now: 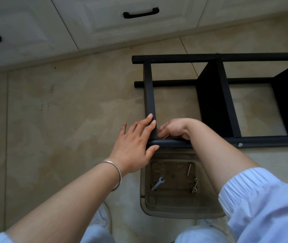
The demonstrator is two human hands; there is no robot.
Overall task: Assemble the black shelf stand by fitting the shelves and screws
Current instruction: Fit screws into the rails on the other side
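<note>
Single head-worn view, wide-angle, looked steeply down and forward onto tiled floor (61, 111). Close range: forearms filled near edge, white cabinets (104, 23) curved across far edge. Frame tilted, black shelf stand (216, 95) ran off right.

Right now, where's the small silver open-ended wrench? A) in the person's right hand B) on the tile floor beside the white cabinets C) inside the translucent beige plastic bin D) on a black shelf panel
C: the small silver open-ended wrench lies on the bottom of the translucent beige plastic bin, near loose screws, touched by neither hand.
</note>
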